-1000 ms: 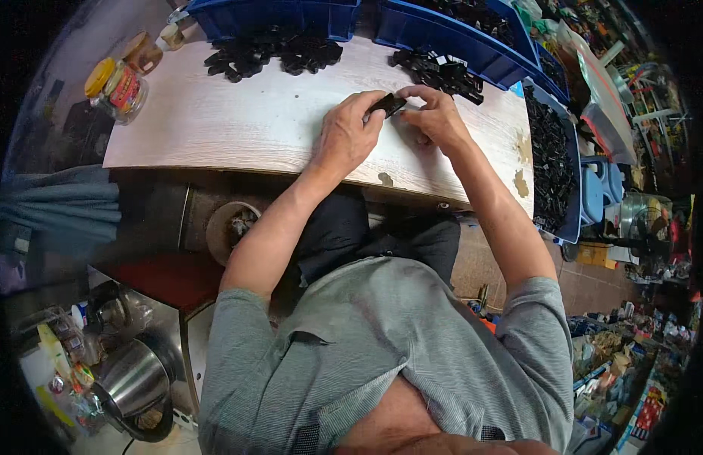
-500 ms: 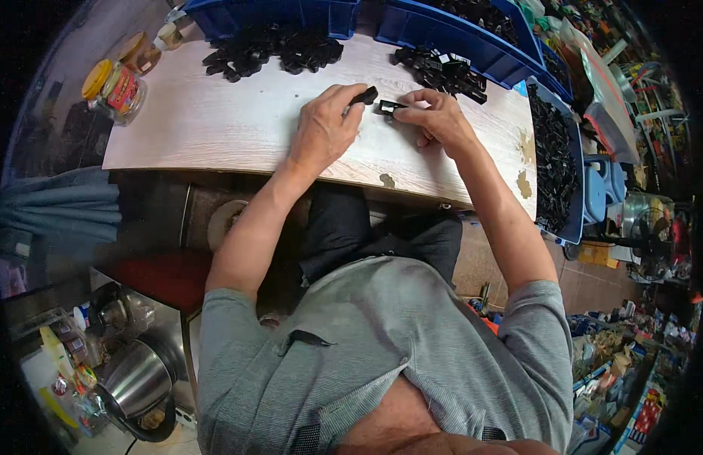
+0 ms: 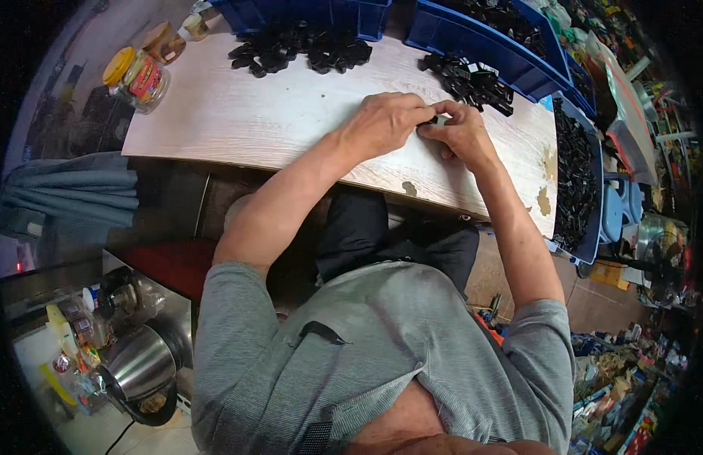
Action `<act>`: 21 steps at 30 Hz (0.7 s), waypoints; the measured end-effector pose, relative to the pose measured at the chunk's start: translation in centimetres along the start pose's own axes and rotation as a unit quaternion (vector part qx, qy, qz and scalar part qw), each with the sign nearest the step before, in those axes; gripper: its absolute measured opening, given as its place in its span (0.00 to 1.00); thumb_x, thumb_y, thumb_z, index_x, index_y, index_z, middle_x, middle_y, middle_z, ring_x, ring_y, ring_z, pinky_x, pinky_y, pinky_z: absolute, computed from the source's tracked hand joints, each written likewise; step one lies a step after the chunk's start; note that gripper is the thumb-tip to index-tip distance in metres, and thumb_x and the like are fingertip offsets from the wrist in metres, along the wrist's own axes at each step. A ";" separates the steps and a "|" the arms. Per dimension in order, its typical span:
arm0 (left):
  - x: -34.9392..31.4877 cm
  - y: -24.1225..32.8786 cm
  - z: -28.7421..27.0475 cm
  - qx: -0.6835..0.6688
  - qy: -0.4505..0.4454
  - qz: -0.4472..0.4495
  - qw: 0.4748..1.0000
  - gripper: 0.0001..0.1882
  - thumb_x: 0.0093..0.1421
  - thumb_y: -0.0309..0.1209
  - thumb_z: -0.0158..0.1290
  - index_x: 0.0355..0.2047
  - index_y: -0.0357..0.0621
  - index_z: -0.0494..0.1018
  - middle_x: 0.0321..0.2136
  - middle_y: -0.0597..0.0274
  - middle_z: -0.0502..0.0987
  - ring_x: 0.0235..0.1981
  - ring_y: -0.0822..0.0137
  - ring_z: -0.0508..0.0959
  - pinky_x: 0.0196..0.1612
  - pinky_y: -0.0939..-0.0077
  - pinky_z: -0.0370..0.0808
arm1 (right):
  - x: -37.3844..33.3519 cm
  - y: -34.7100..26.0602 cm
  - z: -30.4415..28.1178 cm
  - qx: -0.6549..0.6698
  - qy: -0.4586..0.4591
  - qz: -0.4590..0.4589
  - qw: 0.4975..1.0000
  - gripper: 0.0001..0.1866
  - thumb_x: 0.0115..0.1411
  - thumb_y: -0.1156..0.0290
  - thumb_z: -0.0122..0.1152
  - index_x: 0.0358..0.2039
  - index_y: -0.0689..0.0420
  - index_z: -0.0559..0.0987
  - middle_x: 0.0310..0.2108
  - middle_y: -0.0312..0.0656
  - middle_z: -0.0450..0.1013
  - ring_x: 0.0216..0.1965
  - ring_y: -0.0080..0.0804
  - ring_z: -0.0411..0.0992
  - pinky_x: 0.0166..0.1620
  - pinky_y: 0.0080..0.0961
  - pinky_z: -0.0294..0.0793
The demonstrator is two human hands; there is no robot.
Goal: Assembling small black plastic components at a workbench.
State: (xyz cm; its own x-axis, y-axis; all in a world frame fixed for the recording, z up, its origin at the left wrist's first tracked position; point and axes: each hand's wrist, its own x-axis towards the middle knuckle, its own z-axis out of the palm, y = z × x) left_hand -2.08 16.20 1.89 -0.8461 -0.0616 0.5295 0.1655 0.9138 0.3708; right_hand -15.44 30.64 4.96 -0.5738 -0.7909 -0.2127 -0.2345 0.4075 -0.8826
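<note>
My left hand [image 3: 388, 123] and my right hand [image 3: 463, 135] meet over the right half of the table. A small black plastic piece [image 3: 428, 120] shows between their fingertips, mostly hidden by the fingers. Both hands are closed in a pinch around it; whether it is one piece or two pressed together cannot be made out. Beyond the right hand lies a pile of black plastic pieces [image 3: 473, 82], some with whitish faces. Another heap of black pieces [image 3: 298, 49] is spread farther left, at the far side of the table.
The pale wood-grain table [image 3: 237, 121] has worn patches near its front right edge. Blue bins [image 3: 321, 19] line its far side, and a blue crate [image 3: 592, 201] full of black parts stands at the right. A yellow-lidded jar [image 3: 143, 82] sits at the left corner.
My left hand has moved right, bringing its black piece against the one in my right hand. The fingers now cover most of both. The whole view has shifted slightly.
</note>
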 end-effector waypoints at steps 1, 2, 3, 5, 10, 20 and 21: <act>-0.1 0.2 0.0 0.002 -0.008 0.005 1.000 0.15 0.61 0.20 0.53 0.48 0.43 0.78 0.43 0.57 0.82 0.43 0.54 0.82 0.45 0.63 0.81 | -0.1 0.0 0.0 0.003 -0.001 -0.004 1.000 0.14 0.52 0.73 0.74 0.39 0.60 0.82 0.15 0.32 0.70 0.12 0.20 0.64 0.17 0.21 0.60; -0.4 0.5 -0.1 0.003 -0.009 0.003 1.000 0.15 0.61 0.20 0.53 0.48 0.43 0.78 0.43 0.57 0.82 0.43 0.54 0.82 0.45 0.63 0.81 | -0.1 0.2 -0.1 0.004 -0.004 -0.005 1.000 0.14 0.52 0.73 0.74 0.39 0.60 0.82 0.15 0.32 0.70 0.12 0.20 0.64 0.17 0.21 0.60; -0.8 0.8 -0.2 0.004 -0.002 0.010 1.000 0.16 0.61 0.20 0.52 0.49 0.42 0.77 0.44 0.57 0.82 0.43 0.54 0.82 0.46 0.63 0.81 | -0.1 0.5 -0.2 -0.004 -0.010 -0.008 1.000 0.14 0.52 0.73 0.74 0.39 0.60 0.82 0.15 0.32 0.70 0.12 0.19 0.64 0.17 0.21 0.59; -1.4 0.9 -0.3 0.009 0.006 0.016 1.000 0.17 0.61 0.20 0.52 0.50 0.41 0.76 0.45 0.57 0.81 0.44 0.54 0.82 0.47 0.63 0.81 | 0.0 0.2 0.0 -0.011 -0.018 -0.015 1.000 0.14 0.52 0.73 0.74 0.39 0.60 0.82 0.15 0.32 0.70 0.12 0.19 0.64 0.17 0.20 0.59; -1.9 1.7 -0.6 0.067 -0.014 -0.014 0.998 0.17 0.62 0.22 0.53 0.52 0.41 0.76 0.47 0.56 0.81 0.51 0.54 0.80 0.53 0.61 0.78 | 0.1 0.0 0.1 -0.025 -0.016 0.001 1.000 0.15 0.52 0.72 0.75 0.40 0.57 0.82 0.15 0.31 0.69 0.13 0.19 0.64 0.17 0.21 0.58; -1.2 -3.6 -3.1 0.247 0.231 -0.191 0.921 0.24 0.59 0.34 0.62 0.55 0.38 0.75 0.50 0.51 0.80 0.54 0.55 0.75 0.58 0.55 0.69 | -1.6 0.6 -1.3 0.112 0.049 0.041 0.992 0.15 0.53 0.68 0.75 0.38 0.56 0.80 0.15 0.30 0.66 0.15 0.19 0.64 0.17 0.19 0.64; -1.2 -4.7 -3.2 0.281 0.231 -0.224 0.904 0.21 0.61 0.35 0.59 0.53 0.40 0.77 0.48 0.54 0.82 0.53 0.54 0.75 0.55 0.54 0.69 | -2.1 0.7 -2.2 0.113 0.054 0.051 0.991 0.15 0.54 0.68 0.74 0.39 0.57 0.79 0.14 0.31 0.66 0.14 0.21 0.65 0.17 0.20 0.66</act>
State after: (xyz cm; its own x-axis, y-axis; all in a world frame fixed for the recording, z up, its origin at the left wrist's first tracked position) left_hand -0.21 10.63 1.97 -0.4407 -0.5192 0.7323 -0.5346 0.8071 0.2506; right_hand -16.11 33.63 5.69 -0.6690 -0.6921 -0.2708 0.0047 0.3604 -0.9328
